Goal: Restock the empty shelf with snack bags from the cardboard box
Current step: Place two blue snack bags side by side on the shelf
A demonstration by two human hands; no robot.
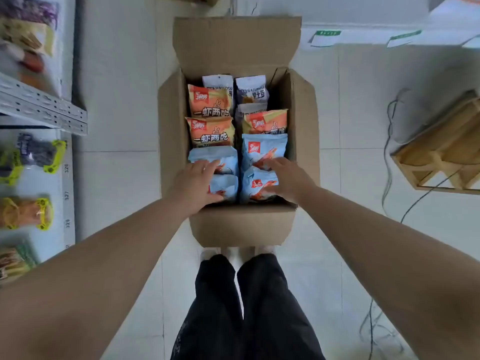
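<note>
The box (241,224) is seen open on the floor (117,178), just ahead of the person's feet, flaps folded out. Its long axis runs straight away from the person. Snack bags are packed inside in two rows along that axis, each overlapped by the one nearer, tops pointed to the far end and print facing up.

At the far end, white bags (250,89) are stacked. Orange bags (211,132) are laid in the middle. Blue bags (262,149) are found at the near end, two in each row.

Both arms are stretched down into the near end. The left hand (198,181) is closed on the left blue bag (226,187): fingers are hooked over its top edge, the thumb is pressed on its lower front. The right hand (285,178) is closed on the right blue bag (257,185) the same way, fingers over the top, thumb across the front. Both bags are seated in the box, nearest its front wall.

A stocked shelf (68,178) is glimpsed at the left edge, blurred. A wooden crate (441,152) and a cable (387,157) are seen on the floor to the right, well apart from the box.
</note>
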